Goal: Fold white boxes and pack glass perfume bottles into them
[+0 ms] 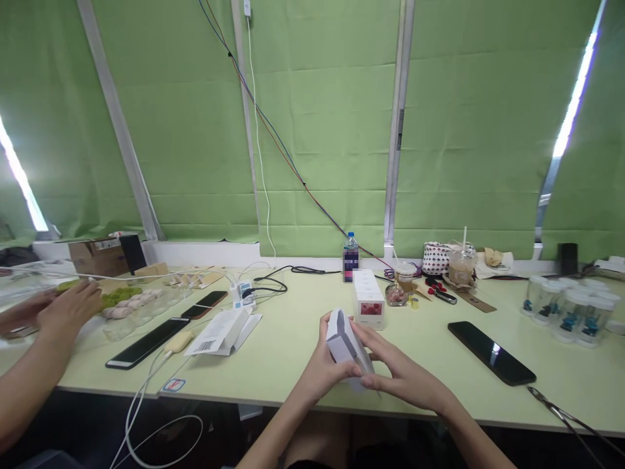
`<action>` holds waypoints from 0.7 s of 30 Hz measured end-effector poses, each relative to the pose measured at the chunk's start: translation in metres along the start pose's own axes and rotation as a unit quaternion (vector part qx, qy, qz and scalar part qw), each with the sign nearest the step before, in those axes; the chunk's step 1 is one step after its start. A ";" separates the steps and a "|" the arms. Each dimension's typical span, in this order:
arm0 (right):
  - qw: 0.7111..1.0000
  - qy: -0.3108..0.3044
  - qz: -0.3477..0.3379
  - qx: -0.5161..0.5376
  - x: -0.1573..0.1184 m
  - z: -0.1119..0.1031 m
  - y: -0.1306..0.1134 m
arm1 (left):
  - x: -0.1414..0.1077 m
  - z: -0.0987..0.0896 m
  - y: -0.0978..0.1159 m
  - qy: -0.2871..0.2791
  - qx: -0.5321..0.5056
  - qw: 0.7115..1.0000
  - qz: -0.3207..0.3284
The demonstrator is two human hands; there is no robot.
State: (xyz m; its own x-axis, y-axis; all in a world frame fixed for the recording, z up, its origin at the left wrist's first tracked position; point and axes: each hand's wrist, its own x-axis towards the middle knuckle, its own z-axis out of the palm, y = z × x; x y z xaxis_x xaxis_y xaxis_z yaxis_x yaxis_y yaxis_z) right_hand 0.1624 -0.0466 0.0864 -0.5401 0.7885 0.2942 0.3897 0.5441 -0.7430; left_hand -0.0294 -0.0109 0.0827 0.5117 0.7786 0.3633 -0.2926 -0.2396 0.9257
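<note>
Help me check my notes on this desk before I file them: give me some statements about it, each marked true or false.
1. The left hand and right hand both hold a white carton. True.
2. The bottle has a red cap. False: its cap is blue.
3. The metal tool lies to the left of the hands. False: it lies to their right, near a black phone.
4. A straw stands in the drink cup beside the patterned pouch. True.
5. The clear containers at the right hold bright red pieces. False: the pieces look blue.
</note>
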 end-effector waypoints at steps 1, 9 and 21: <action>1.000 -0.001 0.001 -0.001 0.000 0.000 0.000 | 0.000 0.000 -0.001 0.001 -0.002 1.000 -0.001; 1.000 -0.008 -0.004 -0.016 0.001 0.000 0.002 | 0.000 0.001 -0.001 -0.006 -0.023 1.000 0.012; 0.999 -0.011 0.002 -0.040 0.001 0.000 0.003 | -0.001 0.002 -0.002 0.004 -0.006 1.000 0.024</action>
State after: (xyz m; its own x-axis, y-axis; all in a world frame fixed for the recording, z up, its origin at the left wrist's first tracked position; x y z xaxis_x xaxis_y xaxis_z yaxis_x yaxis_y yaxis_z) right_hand 0.1626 -0.0439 0.0846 -0.5545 0.7845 0.2778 0.4492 0.5632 -0.6935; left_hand -0.0271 -0.0122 0.0806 0.4903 0.7706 0.4070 -0.3274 -0.2700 0.9055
